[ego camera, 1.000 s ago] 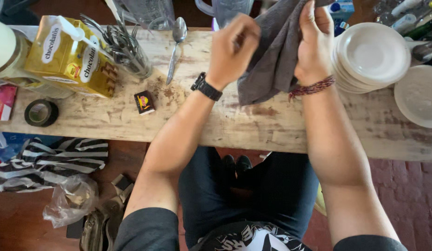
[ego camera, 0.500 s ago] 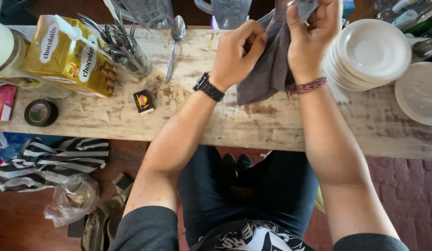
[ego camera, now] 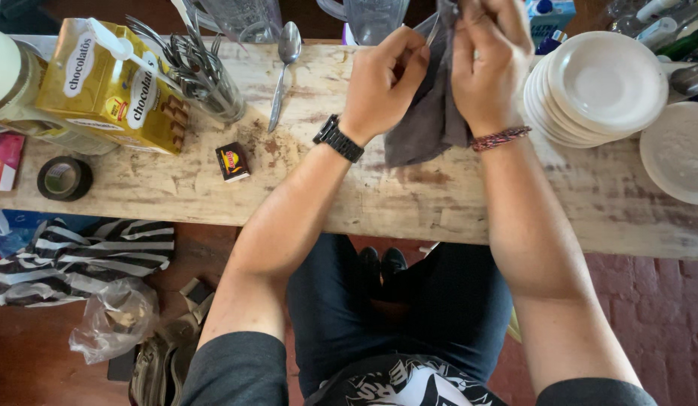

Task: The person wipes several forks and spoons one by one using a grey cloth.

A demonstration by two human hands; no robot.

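Both hands are raised over the far side of a worn wooden table [ego camera: 439, 203]. My left hand [ego camera: 383, 79], with a black watch on its wrist, pinches the thin handle of a metal utensil [ego camera: 431, 28]. My right hand [ego camera: 488, 64], with a red braided wristband, grips a grey cloth [ego camera: 428, 124] bunched around the utensil's other end, which is hidden. The cloth hangs down between the hands to the tabletop.
A stack of white plates [ego camera: 597, 83] and a single plate [ego camera: 676, 150] sit on the right. On the left are a spoon [ego camera: 285, 68], a jar of cutlery [ego camera: 202, 71], a yellow carton [ego camera: 112, 86], a small matchbox [ego camera: 232, 162] and a tape roll [ego camera: 63, 178]. Striped fabric [ego camera: 86, 256] lies on the floor.
My right hand has slid left and closer to the left hand, and the cloth is more bunched. The utensil's thin handle now shows between the hands.
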